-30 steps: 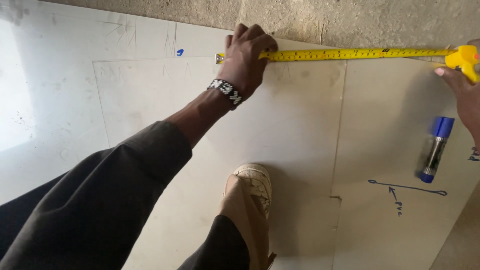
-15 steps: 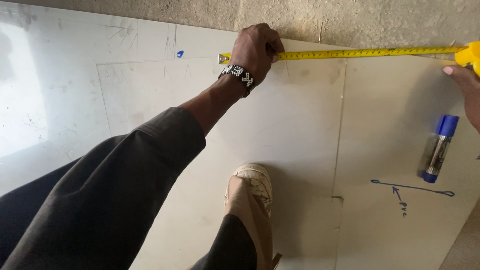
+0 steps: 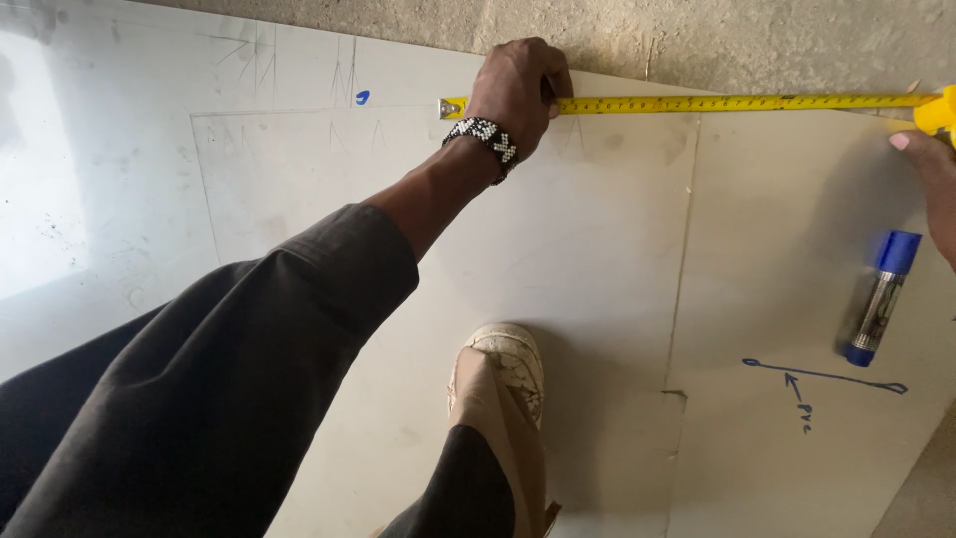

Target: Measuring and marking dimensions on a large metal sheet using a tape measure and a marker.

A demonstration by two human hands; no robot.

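Head camera: your left hand [image 3: 518,90] presses fingers closed onto the yellow tape measure [image 3: 737,102] along the white board's [image 3: 597,259] top edge; your right hand [image 3: 931,179] touches its case, grip unclear.

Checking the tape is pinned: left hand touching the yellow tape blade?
Touching. The head view shows the left hand pressed down over the yellow tape blade near its hook end, fingers covering it against the white board, no gap visible.
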